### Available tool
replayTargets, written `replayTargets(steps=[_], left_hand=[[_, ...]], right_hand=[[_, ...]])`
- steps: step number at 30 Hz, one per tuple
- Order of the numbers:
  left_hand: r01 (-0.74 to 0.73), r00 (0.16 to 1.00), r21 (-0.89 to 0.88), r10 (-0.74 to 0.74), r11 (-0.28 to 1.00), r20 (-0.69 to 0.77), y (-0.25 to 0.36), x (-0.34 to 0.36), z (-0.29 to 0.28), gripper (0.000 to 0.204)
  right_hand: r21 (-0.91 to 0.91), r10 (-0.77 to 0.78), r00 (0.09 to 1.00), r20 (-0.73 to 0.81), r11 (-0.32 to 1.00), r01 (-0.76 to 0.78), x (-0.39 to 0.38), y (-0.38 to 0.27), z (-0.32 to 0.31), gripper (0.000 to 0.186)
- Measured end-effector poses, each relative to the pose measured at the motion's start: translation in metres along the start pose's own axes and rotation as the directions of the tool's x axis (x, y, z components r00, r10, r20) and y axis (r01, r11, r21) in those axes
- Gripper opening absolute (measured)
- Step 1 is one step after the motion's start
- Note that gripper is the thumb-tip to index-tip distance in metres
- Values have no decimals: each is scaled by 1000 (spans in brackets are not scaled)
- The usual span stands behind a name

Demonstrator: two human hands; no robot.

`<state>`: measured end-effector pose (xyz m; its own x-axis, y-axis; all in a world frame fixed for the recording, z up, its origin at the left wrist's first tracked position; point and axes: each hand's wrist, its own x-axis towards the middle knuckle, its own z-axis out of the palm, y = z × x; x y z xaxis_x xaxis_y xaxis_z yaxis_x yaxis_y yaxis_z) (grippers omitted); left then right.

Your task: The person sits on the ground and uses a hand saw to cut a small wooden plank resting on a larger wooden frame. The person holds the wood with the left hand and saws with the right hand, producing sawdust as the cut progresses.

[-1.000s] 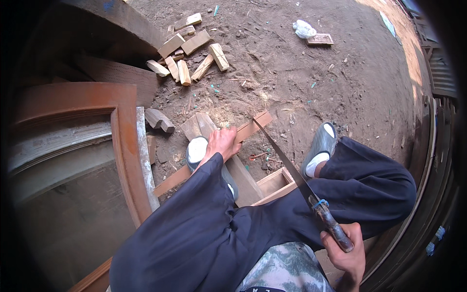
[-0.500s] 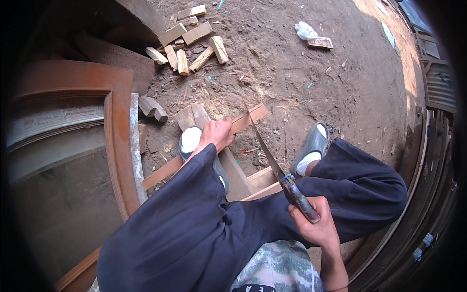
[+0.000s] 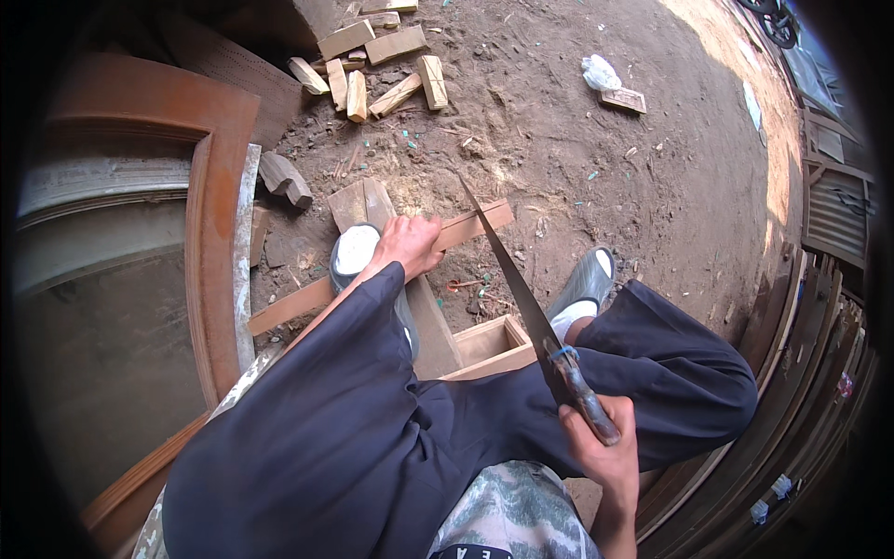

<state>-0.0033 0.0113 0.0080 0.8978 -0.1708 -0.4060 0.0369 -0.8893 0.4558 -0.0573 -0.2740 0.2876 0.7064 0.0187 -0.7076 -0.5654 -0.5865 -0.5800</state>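
Note:
My right hand [image 3: 605,447] is closed around the dark, worn handle of a handsaw [image 3: 520,284], with a blue tie where handle meets blade. The blade slants up and away to the left, its far part crossing a thin reddish wooden strip [image 3: 475,225] close to the strip's right end. Whether the teeth have cut in cannot be seen. Gripping that strip left of the blade is my left hand [image 3: 410,244], fingers wrapped over it. Under the strip lies a wooden board [image 3: 430,331], and my left foot in a grey slipper [image 3: 357,250] rests beside my left hand.
Several cut wood blocks [image 3: 396,45] lie scattered on the dirt ground at the far left. A brown door frame [image 3: 200,233] stands at left. Near my knees is an open wooden box frame [image 3: 489,345]. Long planks [image 3: 792,373] are stacked at right; a white plastic bag [image 3: 601,73] lies farther off.
My right hand and the saw handle have come slightly back toward me, and the blade shows more of its side. The left hand keeps its grip on the strip. The whole view has shifted slightly.

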Motion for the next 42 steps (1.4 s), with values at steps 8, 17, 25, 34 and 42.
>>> replayTargets(steps=[8, 17, 25, 34, 42], left_hand=[[1, 999, 26, 0, 1000, -38, 2, 0, 7, 32], [6, 1000, 14, -5, 1000, -24, 2, 0, 5, 35], [9, 1000, 11, -9, 1000, -4, 2, -2, 1, 34], [-18, 1000, 20, 19, 1000, -17, -1, -3, 2, 31], [24, 1000, 2, -24, 1000, -7, 4, -2, -5, 30]], right_hand=[[-72, 48, 999, 24, 996, -47, -12, -5, 4, 32], [-44, 6, 1000, 8, 999, -5, -31, 34, -7, 30], [35, 92, 994, 50, 995, -94, -44, 25, -14, 29], [101, 148, 982, 116, 982, -160, -55, 12, -27, 32], [-10, 50, 994, 98, 999, -50, -10, 8, 3, 30]])
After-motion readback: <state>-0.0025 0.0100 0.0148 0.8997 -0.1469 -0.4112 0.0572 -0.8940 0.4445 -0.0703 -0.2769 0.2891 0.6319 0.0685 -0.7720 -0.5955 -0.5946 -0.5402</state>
